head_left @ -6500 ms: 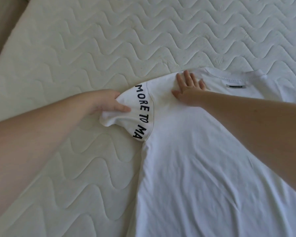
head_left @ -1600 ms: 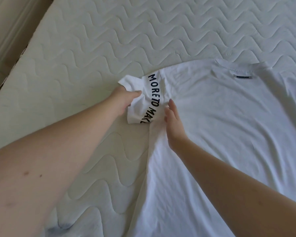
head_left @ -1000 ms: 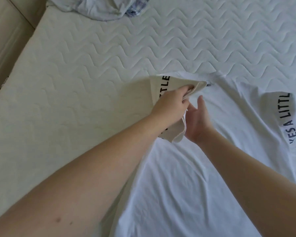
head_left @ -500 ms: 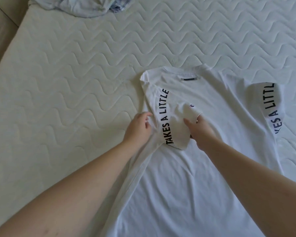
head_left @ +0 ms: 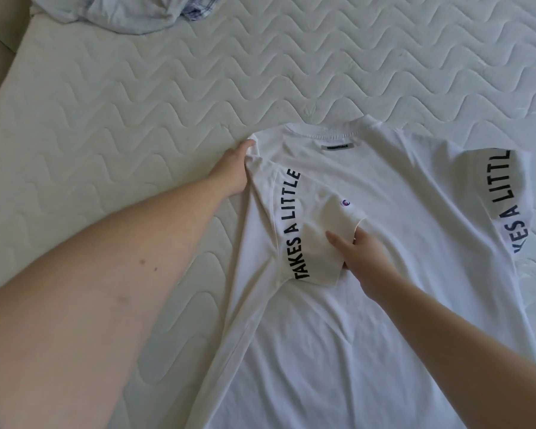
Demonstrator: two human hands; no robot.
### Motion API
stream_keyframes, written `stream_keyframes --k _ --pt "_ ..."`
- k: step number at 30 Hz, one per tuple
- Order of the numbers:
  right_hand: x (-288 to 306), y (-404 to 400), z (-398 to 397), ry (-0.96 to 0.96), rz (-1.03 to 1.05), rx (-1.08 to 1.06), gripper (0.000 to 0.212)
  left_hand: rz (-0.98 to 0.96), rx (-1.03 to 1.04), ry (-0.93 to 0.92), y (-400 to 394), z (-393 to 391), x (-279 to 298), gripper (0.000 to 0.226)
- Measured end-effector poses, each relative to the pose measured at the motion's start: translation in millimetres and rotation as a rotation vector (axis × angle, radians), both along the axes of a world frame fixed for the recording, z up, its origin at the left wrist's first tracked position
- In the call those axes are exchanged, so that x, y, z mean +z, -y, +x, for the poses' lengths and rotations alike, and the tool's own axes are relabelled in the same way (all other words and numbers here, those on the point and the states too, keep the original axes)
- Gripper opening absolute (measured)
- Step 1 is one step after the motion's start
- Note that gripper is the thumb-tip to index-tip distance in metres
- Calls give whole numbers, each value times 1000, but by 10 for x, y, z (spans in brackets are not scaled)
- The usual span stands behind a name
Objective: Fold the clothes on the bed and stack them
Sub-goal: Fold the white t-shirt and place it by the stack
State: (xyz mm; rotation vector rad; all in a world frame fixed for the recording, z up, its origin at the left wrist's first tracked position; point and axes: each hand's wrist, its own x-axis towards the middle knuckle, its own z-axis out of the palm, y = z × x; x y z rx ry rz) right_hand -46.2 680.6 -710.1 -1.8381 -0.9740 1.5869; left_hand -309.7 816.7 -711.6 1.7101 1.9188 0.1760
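Both hands work at the white t-shirt point(head_left: 369, 305) spread on the bed point(head_left: 136, 103): the left hand point(head_left: 232, 171) reaches forward and holds the folded shoulder edge, fingers hidden under the cloth, while the right hand point(head_left: 358, 253) pinches the hem of the left sleeve point(head_left: 310, 233) folded inward over the shirt's body. Beyond the shirt's collar, a crumpled pale blue garment point(head_left: 121, 10) lies at the bed's far edge.
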Motion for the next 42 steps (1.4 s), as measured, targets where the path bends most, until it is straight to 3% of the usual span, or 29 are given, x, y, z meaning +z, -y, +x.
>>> stream_keyframes --k 2,5,14,21,26,32,35,39,42 --pt "-31 3 -20 73 -5 112 36 7 -39 -3 -149 -37 -23 37" --pt "-39 -17 -13 93 14 34 18 40 -78 -38 -314 -86 33 17" --pt "24 134 134 95 59 -73 15 18 -306 -183 -865 -20 454 40" --pt "-125 241 203 84 -36 -58 12 -113 -357 -33 -964 285 323 15" --pt "-207 278 212 65 -49 -70 8 -15 -330 -277 -932 254 186 22" --pt "-142 301 237 106 -15 -65 8 65 -272 -358 -854 232 -1 23" --pt "-95 300 234 118 -9 -61 8 128 -195 -239 -785 228 -108 18" --pt "-38 326 228 162 -10 -9 5 126 153 128 -734 163 -170 31" --pt "-33 351 233 186 -32 -1 4 49 259 336 -700 34 -193 14"
